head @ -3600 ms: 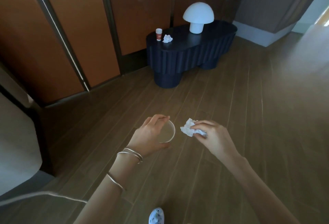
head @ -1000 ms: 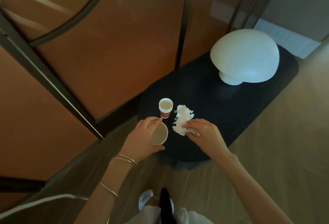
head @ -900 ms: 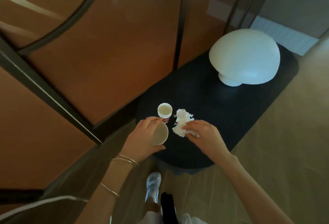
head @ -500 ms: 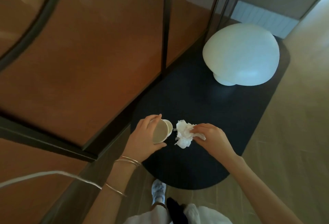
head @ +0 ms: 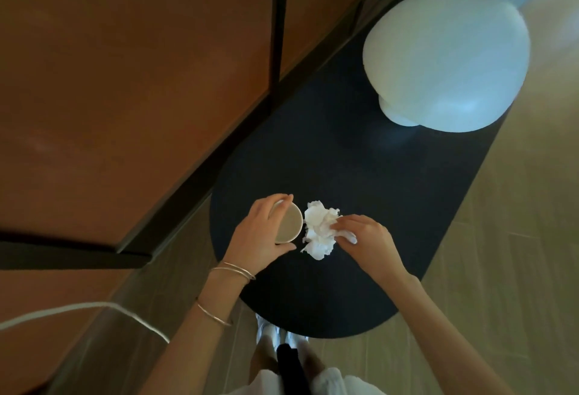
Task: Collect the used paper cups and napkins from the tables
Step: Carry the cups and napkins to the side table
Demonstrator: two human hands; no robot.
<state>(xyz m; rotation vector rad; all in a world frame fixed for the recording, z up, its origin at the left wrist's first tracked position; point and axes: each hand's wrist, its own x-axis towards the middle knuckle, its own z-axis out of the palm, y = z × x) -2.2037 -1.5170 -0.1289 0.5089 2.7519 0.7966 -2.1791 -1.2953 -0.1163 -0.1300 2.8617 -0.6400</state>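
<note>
1. Two hands show on my feed, both over the near end of a dark oval table point(head: 360, 181), seen from straight above.
2. The left hand point(head: 260, 234) is curled round a paper cup point(head: 289, 222), with the thumb under it and the fingers over its far side. The cup's mouth tips to the right, and the fingers hide most of its wall from me.
3. The right hand point(head: 366, 239) pinches a wad of crumpled white napkins point(head: 318, 231) just beside the cup's rim. I cannot tell whether the wad rests on the tabletop.
4. A white mushroom lamp point(head: 448, 59) stands at the table's far end, well apart from the hands.
5. Orange-brown wall panels point(head: 125, 81) in dark frames run along the table's left, and pale wooden floor point(head: 507, 238) lies to its right.
6. Thin bangles point(head: 235, 270) ring the left wrist. A white cable point(head: 75, 305) crosses the lower left.
</note>
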